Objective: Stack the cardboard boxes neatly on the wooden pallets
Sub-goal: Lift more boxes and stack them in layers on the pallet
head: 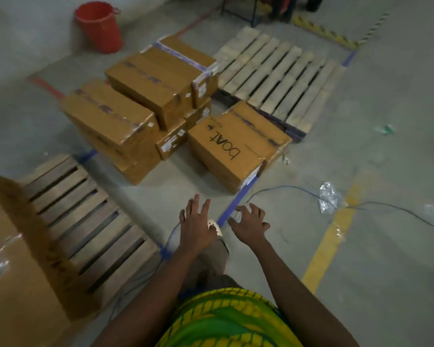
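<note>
2 bare hands stretch out low over the concrete floor (386, 96), and neither holds anything. The left hand (197, 221) has its fingers straight and spread. The right hand (248, 224) is slack, palm down, with its fingers loosely bent.

Just ahead of them a single box (236, 146) printed "boAt" sits on the floor, its far corner right up against the far pallet (278, 78). Left of that box is a pile of boxes (135, 108), heaped unevenly in at least 2 layers. It is also on the floor, between the 2 pallets. The near pallet (85, 221) lies to the person's left, and 1 big box (15, 259) with shiny tape across its top stands on the nearer end of it.

A strip of blue tape (236, 204) runs along the floor from the single box toward the hands. A thin cable (286, 187) trails off to the right, past a crumpled plastic scrap (330, 197) lying by a yellow line (331, 234). A red bucket (99, 26) stands far back, well apart from the pile.
</note>
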Motion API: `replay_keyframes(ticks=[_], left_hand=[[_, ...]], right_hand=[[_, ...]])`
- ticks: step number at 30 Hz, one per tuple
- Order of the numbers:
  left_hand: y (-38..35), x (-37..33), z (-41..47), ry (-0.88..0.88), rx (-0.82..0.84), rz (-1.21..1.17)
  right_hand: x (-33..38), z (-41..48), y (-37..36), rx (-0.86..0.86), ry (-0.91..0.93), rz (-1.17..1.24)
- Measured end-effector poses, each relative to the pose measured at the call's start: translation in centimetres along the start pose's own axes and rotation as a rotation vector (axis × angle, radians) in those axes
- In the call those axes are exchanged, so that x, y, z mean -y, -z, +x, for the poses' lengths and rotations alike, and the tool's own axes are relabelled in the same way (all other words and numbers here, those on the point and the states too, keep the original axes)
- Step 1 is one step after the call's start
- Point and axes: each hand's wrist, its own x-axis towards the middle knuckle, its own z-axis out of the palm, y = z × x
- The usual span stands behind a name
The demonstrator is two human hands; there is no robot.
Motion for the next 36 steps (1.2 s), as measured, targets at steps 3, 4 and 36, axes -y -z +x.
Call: replay_keyframes(ticks=[3, 4, 36], left_hand=[[-0.5, -4.4, 6.7, -0.071, 0.049, -0.048], [-0.4, -6.0, 9.3, -0.097, 0.054, -0.065], [-9.9, -13.9, 57.0, 0.386, 0.296, -0.19]], right_hand=[[-2.6, 4.5, 3.2, -0.019, -0.058, -0.022], [-3.2, 6.3, 4.5, -0.021, -0.078, -0.028], [-6.8, 64.9, 10.3, 0.404, 0.037, -0.318]])
